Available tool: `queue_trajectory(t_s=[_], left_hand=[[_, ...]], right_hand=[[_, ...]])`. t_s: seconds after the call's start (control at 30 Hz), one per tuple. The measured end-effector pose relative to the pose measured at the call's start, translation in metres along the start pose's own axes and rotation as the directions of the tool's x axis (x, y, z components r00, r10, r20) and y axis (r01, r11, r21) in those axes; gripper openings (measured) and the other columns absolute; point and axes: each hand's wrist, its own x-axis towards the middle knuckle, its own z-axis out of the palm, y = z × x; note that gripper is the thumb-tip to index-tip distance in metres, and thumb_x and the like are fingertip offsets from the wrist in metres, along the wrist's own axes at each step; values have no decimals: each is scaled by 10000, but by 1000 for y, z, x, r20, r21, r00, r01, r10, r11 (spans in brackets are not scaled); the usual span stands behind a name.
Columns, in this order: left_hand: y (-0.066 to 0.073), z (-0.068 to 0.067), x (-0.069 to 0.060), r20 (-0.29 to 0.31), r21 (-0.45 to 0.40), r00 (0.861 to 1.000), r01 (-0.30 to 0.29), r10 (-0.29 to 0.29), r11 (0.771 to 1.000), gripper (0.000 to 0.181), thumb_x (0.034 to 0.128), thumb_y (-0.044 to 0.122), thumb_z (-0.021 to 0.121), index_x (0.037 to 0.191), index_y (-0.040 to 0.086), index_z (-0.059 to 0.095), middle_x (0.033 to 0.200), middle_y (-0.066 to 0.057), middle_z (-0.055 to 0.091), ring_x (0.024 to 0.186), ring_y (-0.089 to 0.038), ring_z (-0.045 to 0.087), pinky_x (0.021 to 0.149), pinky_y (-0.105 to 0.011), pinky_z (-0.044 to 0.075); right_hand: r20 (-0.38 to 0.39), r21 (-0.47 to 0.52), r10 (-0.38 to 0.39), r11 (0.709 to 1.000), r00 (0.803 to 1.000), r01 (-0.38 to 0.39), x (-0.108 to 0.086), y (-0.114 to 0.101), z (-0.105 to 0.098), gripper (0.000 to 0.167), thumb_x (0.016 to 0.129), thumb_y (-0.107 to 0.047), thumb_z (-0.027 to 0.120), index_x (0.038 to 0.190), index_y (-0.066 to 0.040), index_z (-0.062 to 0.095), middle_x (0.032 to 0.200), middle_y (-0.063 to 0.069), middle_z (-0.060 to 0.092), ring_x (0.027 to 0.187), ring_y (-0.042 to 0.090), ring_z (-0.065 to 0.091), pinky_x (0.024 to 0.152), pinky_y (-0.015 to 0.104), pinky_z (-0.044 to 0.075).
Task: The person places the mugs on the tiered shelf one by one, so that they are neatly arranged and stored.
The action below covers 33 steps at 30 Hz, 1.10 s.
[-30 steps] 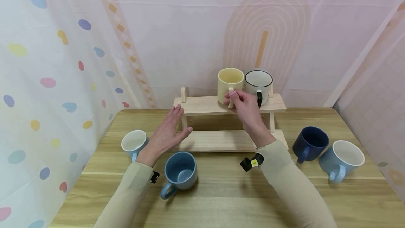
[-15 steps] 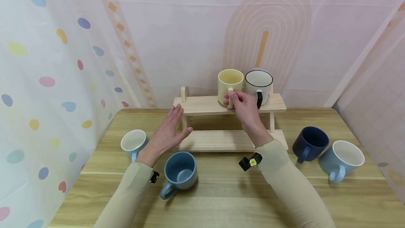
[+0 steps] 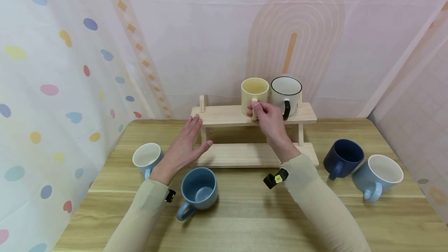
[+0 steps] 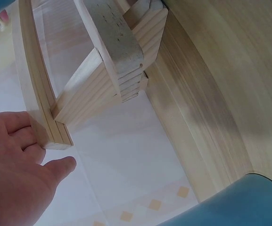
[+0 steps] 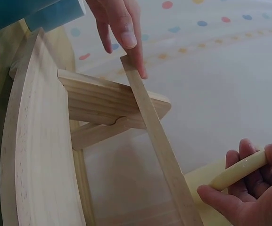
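Head view, pale yellow mug (image 3: 249, 96), upright, right hand (image 3: 273, 123) pinching its handle (image 3: 254, 117), left hand (image 3: 182, 146) outstretched

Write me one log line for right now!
right hand: holds yellow mug by handle; left hand: touches end of shelf; white mug: beside yellow mug; navy mug: on table

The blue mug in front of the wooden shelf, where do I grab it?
Probably by its handle, coming from the front left. The blue mug stands upright and its handle sticks out that way, away from the shelf, leaving fingers room.
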Motion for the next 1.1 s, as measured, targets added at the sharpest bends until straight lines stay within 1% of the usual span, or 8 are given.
queue_trajectory(t_s=[0.33, 0.5, 0.63, 0.8, 0.87, 0.93, 1.0, 1.1], left_hand=[[0, 0, -1, -3, 0, 1000, -7, 7, 1000, 898, 1016, 584, 525, 1643, 24, 208, 1728, -123, 118, 1599, -282, 29, 1262, -523, 168], [0, 0, 1, 0, 1, 1000, -5, 5, 1000, 901, 1016, 581, 528, 1644, 24, 201, 1729, -125, 114, 1599, -283, 27, 1261, -525, 170], [-2, 0, 2, 1, 0, 1000, -5, 5, 1000, 903, 1017, 588, 524, 1644, 25, 200, 1729, -125, 112, 1599, -283, 27, 1261, -525, 168], [-5, 1, 2, -7, -1, 1000, -9, 9, 1000, 900, 1018, 590, 520, 1640, 18, 211, 1727, -127, 121, 1599, -283, 33, 1263, -518, 166], [-5, 1, 2, -7, -3, 1000, -7, 7, 1000, 897, 1017, 587, 523, 1641, 21, 213, 1728, -125, 121, 1599, -283, 33, 1262, -519, 168], [-5, 1, 2, -6, -6, 1000, -7, 7, 1000, 896, 1016, 583, 527, 1642, 23, 214, 1728, -124, 123, 1599, -283, 34, 1262, -521, 170], [-4, 1, 2, -3, -10, 1000, -4, 4, 1000, 896, 1015, 584, 529, 1643, 27, 214, 1729, -121, 121, 1599, -282, 34, 1261, -525, 172], [-3, 1, 2, 1, -12, 1000, -1, 1, 1000, 897, 1015, 584, 530, 1644, 29, 212, 1730, -120, 118, 1599, -282, 31, 1260, -527, 173]], right_hand=[[14, -15, -4, 1000, 1000, 4, -2, 0, 0, 387, 1102, -267, 536, 1183, 76, 697, 1060, 170, 719, 984, 201, 668, 997, 471, 542], [30, -24, 22, 1000, 999, -21, -3, -1, -1, 396, 1106, -283, 523, 1220, 60, 684, 1106, 171, 715, 1044, 230, 658, 1021, 453, 527], [38, -61, 25, 998, 999, -23, -7, 1, -2, 381, 1104, -292, 527, 1262, 18, 680, 1175, 140, 707, 1104, 230, 619, 1033, 436, 513], [22, -111, -45, 993, 999, 47, -16, 8, 0, 336, 1095, -272, 548, 1270, -13, 673, 1234, 129, 670, 1100, 227, 569, 989, 410, 497], [24, -122, -88, 988, 996, 90, -21, 11, 0, 349, 1091, -262, 556, 1313, -8, 647, 1278, 144, 652, 1152, 237, 581, 1023, 420, 489], [35, -133, -122, 983, 992, 126, -26, 14, -2, 381, 1091, -260, 557, 1384, -22, 605, 1354, 140, 632, 1257, 241, 577, 1085, 433, 469], [51, -151, -148, 976, 988, 154, -32, 16, -4, 413, 1093, -262, 549, 1448, -51, 565, 1428, 125, 601, 1344, 243, 546, 1130, 445, 442], [66, -174, -170, 968, 983, 179, -41, 17, -9, 453, 1095, -263, 542, 1514, -93, 515, 1512, 97, 548, 1414, 228, 496, 1160, 437, 412]])
